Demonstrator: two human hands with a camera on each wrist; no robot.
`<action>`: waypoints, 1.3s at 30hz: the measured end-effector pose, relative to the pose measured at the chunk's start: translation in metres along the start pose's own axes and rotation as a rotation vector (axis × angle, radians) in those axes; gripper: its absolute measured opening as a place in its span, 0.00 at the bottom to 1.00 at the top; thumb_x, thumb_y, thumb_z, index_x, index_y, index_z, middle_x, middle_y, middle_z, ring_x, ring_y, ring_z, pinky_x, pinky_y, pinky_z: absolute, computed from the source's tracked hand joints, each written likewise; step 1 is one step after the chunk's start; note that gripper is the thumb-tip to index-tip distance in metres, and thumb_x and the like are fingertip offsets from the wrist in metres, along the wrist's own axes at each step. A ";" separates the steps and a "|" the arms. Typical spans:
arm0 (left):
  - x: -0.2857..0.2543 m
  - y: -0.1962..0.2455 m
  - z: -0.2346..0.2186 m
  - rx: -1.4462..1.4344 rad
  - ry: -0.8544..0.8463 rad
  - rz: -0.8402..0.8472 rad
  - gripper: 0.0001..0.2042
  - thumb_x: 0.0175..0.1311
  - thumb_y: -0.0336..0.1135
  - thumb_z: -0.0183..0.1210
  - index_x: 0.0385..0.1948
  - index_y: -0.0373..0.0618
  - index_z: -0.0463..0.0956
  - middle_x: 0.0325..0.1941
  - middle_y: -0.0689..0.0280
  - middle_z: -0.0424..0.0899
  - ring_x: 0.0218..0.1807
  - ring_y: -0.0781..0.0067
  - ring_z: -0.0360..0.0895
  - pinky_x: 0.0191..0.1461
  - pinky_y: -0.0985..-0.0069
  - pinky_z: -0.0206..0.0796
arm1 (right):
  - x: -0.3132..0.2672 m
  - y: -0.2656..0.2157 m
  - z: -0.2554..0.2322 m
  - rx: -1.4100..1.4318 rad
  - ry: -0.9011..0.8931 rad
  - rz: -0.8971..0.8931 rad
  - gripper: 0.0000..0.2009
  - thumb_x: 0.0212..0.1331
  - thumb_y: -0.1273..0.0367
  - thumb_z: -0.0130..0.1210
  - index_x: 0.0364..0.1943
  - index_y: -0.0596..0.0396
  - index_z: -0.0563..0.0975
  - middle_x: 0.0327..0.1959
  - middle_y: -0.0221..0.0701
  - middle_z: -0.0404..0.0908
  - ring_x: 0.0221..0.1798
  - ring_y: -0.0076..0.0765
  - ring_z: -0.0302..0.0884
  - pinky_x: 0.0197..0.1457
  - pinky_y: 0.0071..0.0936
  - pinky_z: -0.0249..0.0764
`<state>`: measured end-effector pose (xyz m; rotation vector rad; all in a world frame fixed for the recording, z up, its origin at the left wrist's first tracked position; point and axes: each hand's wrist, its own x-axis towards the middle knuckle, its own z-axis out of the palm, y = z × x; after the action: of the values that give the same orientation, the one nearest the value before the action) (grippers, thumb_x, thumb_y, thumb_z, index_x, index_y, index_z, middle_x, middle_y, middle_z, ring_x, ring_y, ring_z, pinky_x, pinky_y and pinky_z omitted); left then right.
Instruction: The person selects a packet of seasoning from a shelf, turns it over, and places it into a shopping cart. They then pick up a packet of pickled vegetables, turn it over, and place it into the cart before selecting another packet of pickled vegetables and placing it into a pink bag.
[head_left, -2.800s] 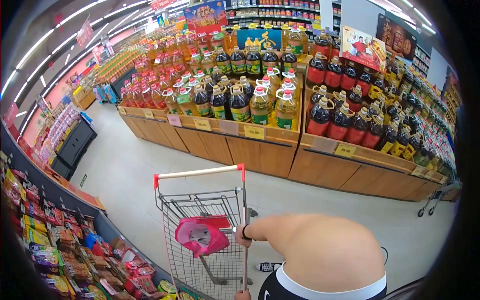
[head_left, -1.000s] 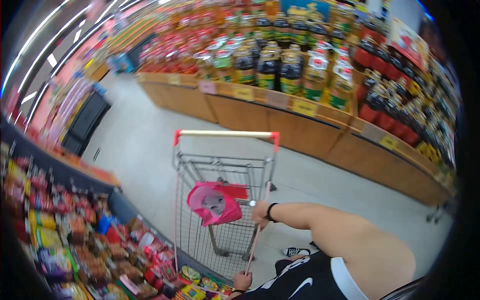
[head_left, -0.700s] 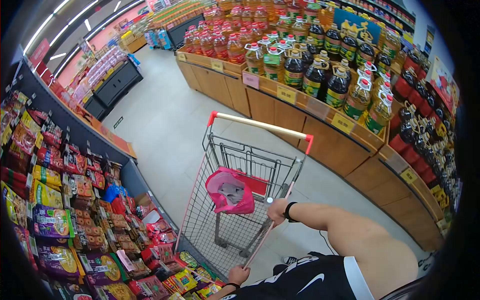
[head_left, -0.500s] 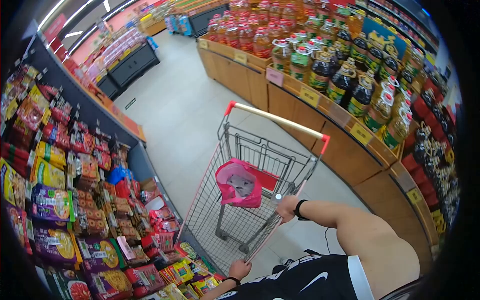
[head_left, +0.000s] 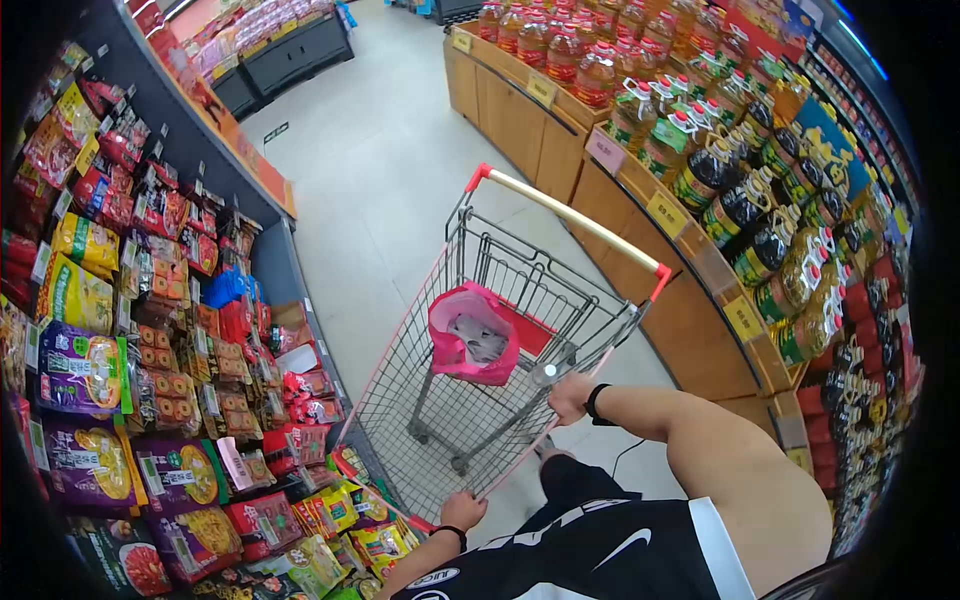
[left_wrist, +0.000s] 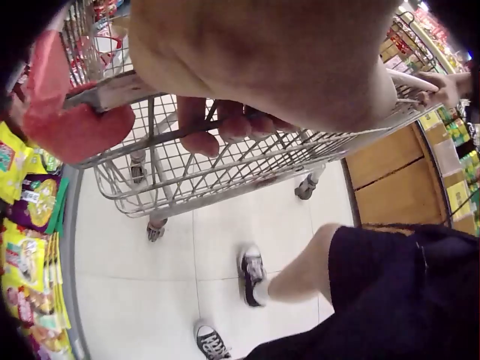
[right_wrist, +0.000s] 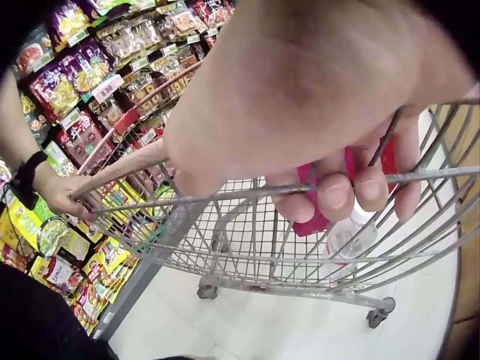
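Observation:
A wire shopping cart (head_left: 400, 400) stands in front of me, its pale handle with red ends on the far side. My left hand (head_left: 464, 511) grips the cart's side rim near the front corner; in the left wrist view its fingers (left_wrist: 234, 126) curl over the rod. Farther back along the same side, my right hand (head_left: 571, 397) holds the rim, its fingers (right_wrist: 335, 196) hooked over the wire. Inside the basket lies a pink bag (head_left: 480, 373) with grey cloth in its mouth. Beside the right hand, a clear bottle (right_wrist: 349, 241) with a white cap is in the cart.
A shelf of packaged snacks (head_left: 165, 390) runs close along the cart's left. To the right, a wooden display (head_left: 625, 245) carries large oil bottles (head_left: 705, 165). Pale tiled floor (head_left: 350, 190) leads away between them. My shoes (left_wrist: 253, 274) are beside the cart wheels.
The head view has turned right-to-left along the aisle: snack packs fill more of the left, and the oil display has shifted right. The cart has swung to a slant, both hands still on its rim.

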<state>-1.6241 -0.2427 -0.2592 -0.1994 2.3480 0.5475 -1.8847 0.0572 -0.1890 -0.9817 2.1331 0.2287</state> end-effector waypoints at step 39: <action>-0.032 0.034 -0.009 -0.300 0.212 -0.307 0.23 0.59 0.51 0.59 0.50 0.45 0.82 0.53 0.48 0.84 0.57 0.48 0.80 0.62 0.56 0.70 | 0.039 0.007 -0.009 -0.153 0.058 -0.064 0.22 0.58 0.47 0.50 0.43 0.45 0.86 0.47 0.38 0.87 0.50 0.50 0.85 0.54 0.47 0.79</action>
<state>-1.6162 -0.2163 -0.2201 -0.7753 2.3623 0.7521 -1.9110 0.0355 -0.2117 -1.1554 2.1575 0.3395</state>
